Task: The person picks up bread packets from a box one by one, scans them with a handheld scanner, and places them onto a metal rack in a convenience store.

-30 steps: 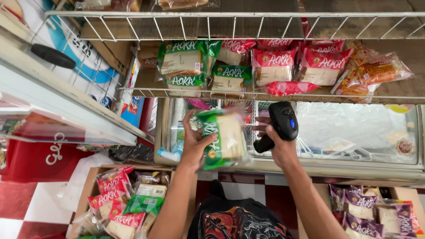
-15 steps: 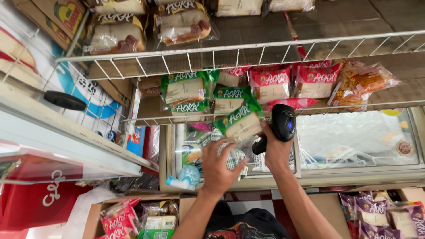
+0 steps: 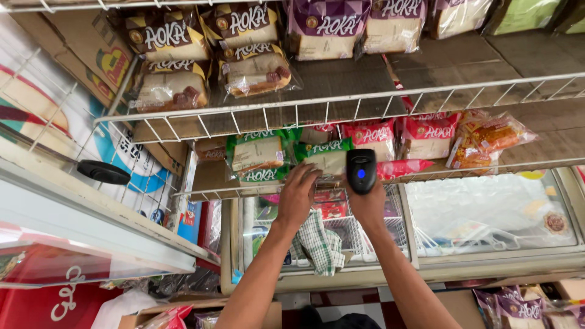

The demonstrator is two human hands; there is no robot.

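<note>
Head view, looking down and forward at a white wire shelf (image 3: pixel 341 100) rack above a glass-topped chest freezer (image 3: pixel 487 213).

Left hand (image 3: pixel 298 195): raised to the lower shelf tier, fingers (image 3: pixel 306 173) spread narrow and laid against the near edge of a green-wrapped bread packet (image 3: pixel 326 155). Contact visible; whether the fingers close around the packet or only press on it I cannot tell. This packet sits on the lower tier, just right of a second green-wrapped bread packet (image 3: pixel 256 155) and left of the red ones.

Right hand (image 3: pixel 368 204): wrapped firmly around the grip of a black handheld barcode scanner (image 3: pixel 361 170). Scanner head points toward the shelf, blue light showing on its back, just beside the green packet at the left hand, near the shelf's front wire.

Lower tier, further right: two red-wrapped bread packets (image 3: pixel 375 137), then an orange-toned clear bag of buns (image 3: pixel 487 140) at the far right end. A flat red packet (image 3: pixel 402 167) lies along the front edge.

Upper tier: brown-and-yellow wrapped bread packets (image 3: pixel 167 61) to the left, purple-wrapped bread packets (image 3: pixel 329 27) in the middle.

Below the hands: a green-and-white checked cloth (image 3: pixel 317 244) draped on the freezer frame. Left: a cardboard box (image 3: pixel 79 49) behind the rack, and a black round knob (image 3: pixel 103 172) on the sloped cabinet surface. Bottom right: purple packets (image 3: pixel 518 304) in a box near the floor.
</note>
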